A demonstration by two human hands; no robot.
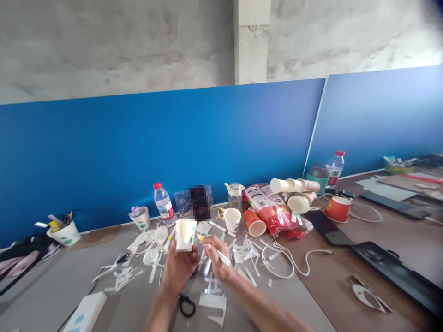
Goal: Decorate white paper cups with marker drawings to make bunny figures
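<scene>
My left hand (pixel 178 269) is closed around a white paper cup (pixel 185 234) with green leaf marks, held upside down above the desk. My right hand (pixel 217 259) pinches a white marker pen (pixel 218 255), its tip close to the cup's side. Below my hands lie black-handled scissors (pixel 187 305) and several white paper strips (pixel 212 302). More cut paper scraps (pixel 242 253) are scattered across the grey desk (pixel 51 299) around both hands.
A blue partition (pixel 173 147) backs the desk. Water bottles (pixel 164 205), paper cups (pixel 232 219), a red cup (pixel 254 223), a red cup pack (pixel 273 210), a white cable (pixel 294 263), a phone (pixel 327 228) and a black tablet (pixel 398 274) lie around.
</scene>
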